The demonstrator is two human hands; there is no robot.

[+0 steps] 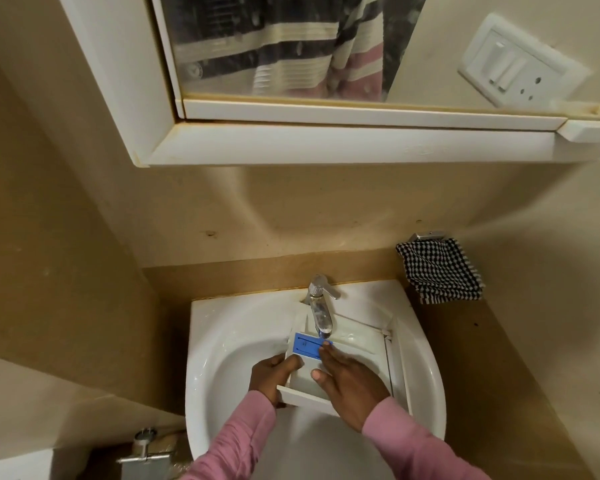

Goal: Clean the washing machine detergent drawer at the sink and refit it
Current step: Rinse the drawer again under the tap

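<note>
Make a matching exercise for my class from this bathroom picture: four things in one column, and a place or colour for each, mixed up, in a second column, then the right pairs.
Things
1. detergent drawer
2. checked cloth
3. tap
4. switch plate

Places or colours
A. hanging on the wall, right of the sink
B. white with a blue insert, lying in the basin
C. on the wall beside the mirror, top right
D. chrome, at the back of the basin, spout over the drawer

Pairs: 1-B, 2-A, 3-D, 4-C
</note>
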